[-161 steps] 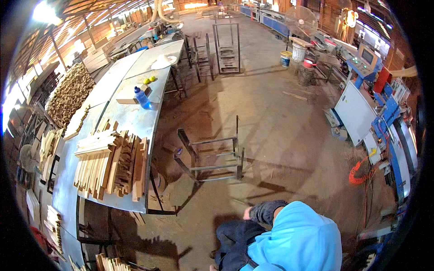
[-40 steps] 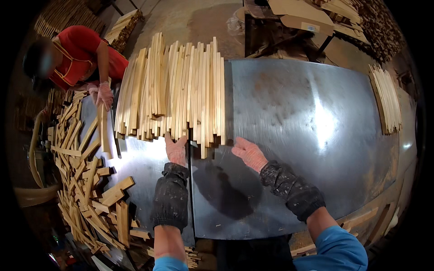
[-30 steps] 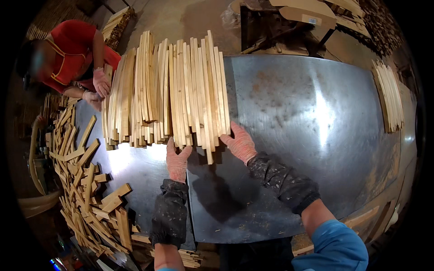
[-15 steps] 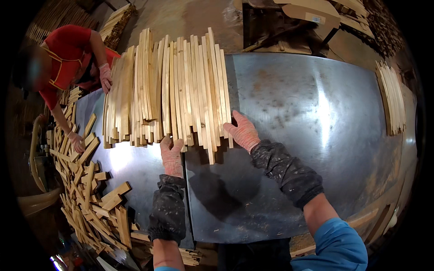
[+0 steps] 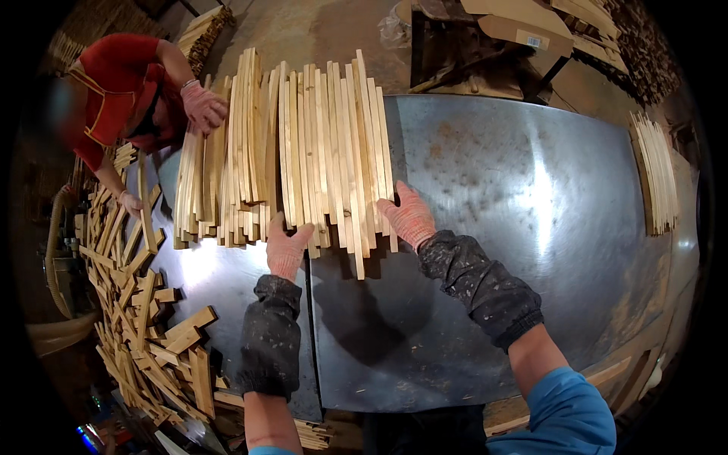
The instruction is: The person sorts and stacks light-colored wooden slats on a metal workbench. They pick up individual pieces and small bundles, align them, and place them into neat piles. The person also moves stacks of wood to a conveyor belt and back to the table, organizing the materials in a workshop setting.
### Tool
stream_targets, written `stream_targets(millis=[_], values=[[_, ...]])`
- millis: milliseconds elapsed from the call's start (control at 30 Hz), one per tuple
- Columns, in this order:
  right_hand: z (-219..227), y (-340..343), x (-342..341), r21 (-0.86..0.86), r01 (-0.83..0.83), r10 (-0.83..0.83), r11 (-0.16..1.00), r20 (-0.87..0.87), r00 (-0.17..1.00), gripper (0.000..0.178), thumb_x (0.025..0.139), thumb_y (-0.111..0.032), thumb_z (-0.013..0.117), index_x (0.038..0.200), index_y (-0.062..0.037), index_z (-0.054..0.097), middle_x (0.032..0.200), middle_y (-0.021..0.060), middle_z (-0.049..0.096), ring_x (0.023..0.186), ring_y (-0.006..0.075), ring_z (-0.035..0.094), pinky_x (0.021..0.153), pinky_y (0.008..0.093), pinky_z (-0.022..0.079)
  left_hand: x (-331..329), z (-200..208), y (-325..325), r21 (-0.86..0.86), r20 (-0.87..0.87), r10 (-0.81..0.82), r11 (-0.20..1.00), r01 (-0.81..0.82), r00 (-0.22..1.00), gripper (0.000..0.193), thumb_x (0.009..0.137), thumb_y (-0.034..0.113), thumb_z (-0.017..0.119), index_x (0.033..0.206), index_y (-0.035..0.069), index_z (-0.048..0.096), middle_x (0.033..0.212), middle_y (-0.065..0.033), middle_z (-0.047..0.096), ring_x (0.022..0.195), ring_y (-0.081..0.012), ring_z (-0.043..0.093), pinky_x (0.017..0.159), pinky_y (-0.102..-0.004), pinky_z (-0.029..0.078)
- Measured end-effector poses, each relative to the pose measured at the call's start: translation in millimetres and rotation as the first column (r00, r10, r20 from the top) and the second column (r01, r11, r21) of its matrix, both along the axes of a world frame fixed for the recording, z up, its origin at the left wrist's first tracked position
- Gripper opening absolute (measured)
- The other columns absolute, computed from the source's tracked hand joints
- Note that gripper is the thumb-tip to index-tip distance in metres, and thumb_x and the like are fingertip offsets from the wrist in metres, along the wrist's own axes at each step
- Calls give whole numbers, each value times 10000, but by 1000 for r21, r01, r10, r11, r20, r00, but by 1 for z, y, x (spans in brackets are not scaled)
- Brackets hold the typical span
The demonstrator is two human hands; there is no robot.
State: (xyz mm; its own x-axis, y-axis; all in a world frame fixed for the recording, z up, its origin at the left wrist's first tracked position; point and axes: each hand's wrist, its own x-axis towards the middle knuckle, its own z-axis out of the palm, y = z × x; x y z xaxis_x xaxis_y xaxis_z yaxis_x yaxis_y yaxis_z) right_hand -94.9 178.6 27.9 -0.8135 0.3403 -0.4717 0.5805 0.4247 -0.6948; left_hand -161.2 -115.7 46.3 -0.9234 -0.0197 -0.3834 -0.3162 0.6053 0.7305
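A row of long, pale wooden strips (image 5: 330,144) lies side by side on the metal tabletop, with uneven near ends. My left hand (image 5: 287,249), in a pinkish knit glove, is at the near ends, its fingers in a dark gap that splits the row and its thumb against the strips. On the row's right edge is my right hand (image 5: 410,218), gloved alike, its thumb over the strip ends. Between them the two hands clasp the right-hand group of strips. Left of the gap lies another group of strips (image 5: 246,144); some of my left fingers are hidden there.
A co-worker in red (image 5: 125,91) stands at the far left, one gloved hand on the left group, the other holding a strip. Loose short wood pieces (image 5: 148,326) are heaped at left. More strips (image 5: 654,174) lie at the right edge. Cardboard (image 5: 523,30) sits beyond the table.
The right group has shifted slightly right, opening a gap in the row at my left hand. The co-worker's upper hand has moved over the left group, and the other hand now lifts a strip.
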Motion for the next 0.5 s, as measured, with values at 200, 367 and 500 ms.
stream_targets(millis=[200,367,500], values=[[17,-17,12,44,96,-98,994,36,995,890,974,-504,715,1641,0,412,1669,308,405,1533,433,424,1266,447,361,14,7,23,-149,-37,-74,986,67,997,951,803,260,948,1551,-76,468,1479,-275,617,1346,-394,619,1129,-434,506],[-19,11,76,-56,160,-160,985,4,987,887,945,-478,746,1624,-3,429,1615,306,470,1471,440,492,1227,459,422,88,8,41,228,39,3,974,-12,999,796,798,146,927,1473,-28,542,1258,-163,726,1156,-274,706,1024,-392,568],[-5,15,156,-69,194,-191,978,51,980,820,937,-416,758,1595,-22,468,1512,292,537,1391,444,546,1173,469,460,167,1,41,175,25,-21,984,16,999,798,776,131,926,1470,8,553,1322,-157,696,1168,-290,704,1031,-404,569]])
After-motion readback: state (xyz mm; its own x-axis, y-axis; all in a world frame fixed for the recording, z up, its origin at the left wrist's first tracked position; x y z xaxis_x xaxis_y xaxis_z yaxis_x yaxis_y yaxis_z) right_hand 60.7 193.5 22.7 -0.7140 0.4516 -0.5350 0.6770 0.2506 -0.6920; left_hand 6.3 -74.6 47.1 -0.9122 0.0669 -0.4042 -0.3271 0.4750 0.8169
